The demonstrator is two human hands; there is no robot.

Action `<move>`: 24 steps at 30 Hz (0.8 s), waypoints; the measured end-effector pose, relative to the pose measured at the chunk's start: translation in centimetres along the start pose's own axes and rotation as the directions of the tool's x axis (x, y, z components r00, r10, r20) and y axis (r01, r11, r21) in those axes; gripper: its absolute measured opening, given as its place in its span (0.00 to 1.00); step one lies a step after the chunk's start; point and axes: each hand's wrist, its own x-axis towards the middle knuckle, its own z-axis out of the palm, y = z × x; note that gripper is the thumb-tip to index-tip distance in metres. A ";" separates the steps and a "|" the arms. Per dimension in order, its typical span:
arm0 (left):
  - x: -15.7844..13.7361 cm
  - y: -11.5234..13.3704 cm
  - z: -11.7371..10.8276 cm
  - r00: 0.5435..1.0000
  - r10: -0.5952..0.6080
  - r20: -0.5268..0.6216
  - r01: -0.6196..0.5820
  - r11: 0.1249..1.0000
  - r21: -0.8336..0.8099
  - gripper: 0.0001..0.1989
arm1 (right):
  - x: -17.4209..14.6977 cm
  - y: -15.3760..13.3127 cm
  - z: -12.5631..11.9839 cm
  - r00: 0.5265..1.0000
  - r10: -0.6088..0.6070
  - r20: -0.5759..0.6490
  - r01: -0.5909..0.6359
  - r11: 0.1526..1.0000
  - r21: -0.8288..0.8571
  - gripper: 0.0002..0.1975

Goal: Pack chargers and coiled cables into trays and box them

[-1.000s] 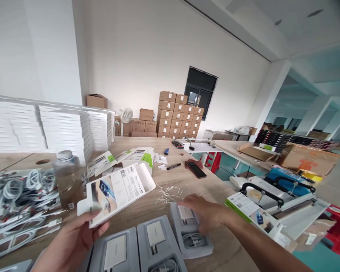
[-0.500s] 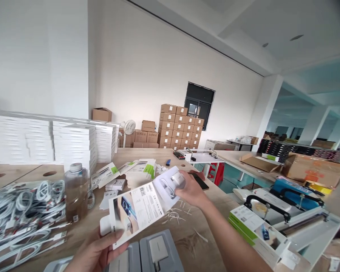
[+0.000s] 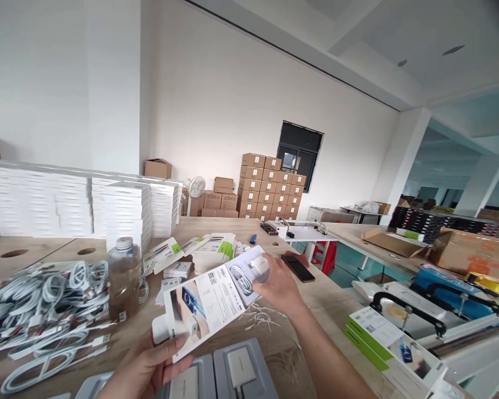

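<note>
Fingers of right hand pinching tray; tray meeting upper-right end of carton, long axes roughly aligning; left hand pinching carton's lower-left end.

Hands hold a printed box and filled tray.

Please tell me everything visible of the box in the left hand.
The box looks like thin white card, printed with a photo, small text and a square code. It slants up rightward. The left hand grips its lower end, by a white flap; a tray in the right hand meets its upper end.
</note>
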 end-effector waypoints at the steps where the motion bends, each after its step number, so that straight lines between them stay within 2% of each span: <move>1: 0.0 0.0 0.0 1.000 -0.005 -0.002 0.005 1.000 0.001 0.38 | -0.1 -0.1 0.0 1.000 0.002 -0.005 -0.002 1.000 0.005 0.38; 4: 0.1 -0.2 0.1 1.000 0.012 -0.019 -0.012 1.000 -0.012 0.36 | -0.7 -0.4 0.4 1.000 -0.029 -0.002 0.029 0.993 0.117 0.37; 6: 0.4 -0.5 0.2 0.999 0.030 -0.034 -0.031 0.999 -0.043 0.35 | -1.6 -0.7 1.0 0.993 -0.112 0.031 0.095 0.937 0.337 0.32; 9: 0.9 -1.0 0.5 0.995 0.082 -0.049 -0.087 0.992 -0.095 0.34 | -3.5 -1.2 2.3 0.980 -0.193 0.044 0.114 0.733 0.671 0.27; 11: 1.0 -1.3 0.9 0.992 0.122 -0.043 -0.127 0.983 -0.134 0.35 | -4.8 -1.5 3.4 0.986 -0.157 0.049 0.060 0.623 0.780 0.31; 13: 0.8 -1.6 1.5 0.991 0.136 -0.020 -0.137 0.980 -0.141 0.35 | -5.8 -1.7 4.4 0.984 -0.123 0.131 -0.053 0.498 0.866 0.41; 16: -0.1 -2.0 2.1 0.996 0.053 0.068 -0.049 0.997 -0.066 0.36 | -6.5 -1.4 5.3 0.956 -0.073 0.285 -0.258 0.253 0.932 0.49; 18: -0.6 -2.0 2.0 0.992 -0.032 0.122 0.037 0.999 -0.037 0.36 | -6.5 -0.8 5.2 0.947 -0.007 0.320 -0.315 0.153 0.937 0.49; 20: -0.9 -1.6 1.7 0.990 -0.059 0.126 0.065 0.997 -0.041 0.37 | -6.4 -0.4 4.6 0.932 -0.016 0.362 -0.358 0.120 0.926 0.48; 22: -1.0 -1.0 1.6 0.995 -0.008 0.098 0.008 1.000 0.005 0.40 | -6.3 -0.1 4.0 0.902 -0.115 0.416 -0.397 0.157 0.904 0.46; 24: -0.9 -0.5 1.7 0.993 0.082 0.084 -0.093 0.987 0.130 0.43 | -6.5 -0.1 3.8 0.863 -0.231 0.450 -0.404 0.218 0.888 0.44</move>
